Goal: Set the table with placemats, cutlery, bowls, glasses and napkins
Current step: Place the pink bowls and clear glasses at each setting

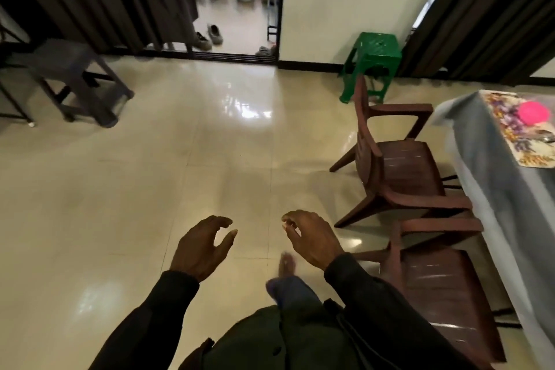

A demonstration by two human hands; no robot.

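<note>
**Hands free, standing off from the table**
Left hand [204, 246] and right hand [312, 239] are loosely curled and hold nothing, well apart from the table [492, 177]. At the table's far corner, a pink bowl [535, 112] sits on a patterned placemat [510, 132]. The bowl is probably light plastic: grip the rim. The placemat likely flexes: lift it by an edge.

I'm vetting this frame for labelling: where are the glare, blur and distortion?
Head view: daylight from the doorway leaves a glare patch on the floor tiles; the foot is motion-blurred, while the left hand and right hand look fairly sharp; the wide lens tilts the table near the right edge.
</note>
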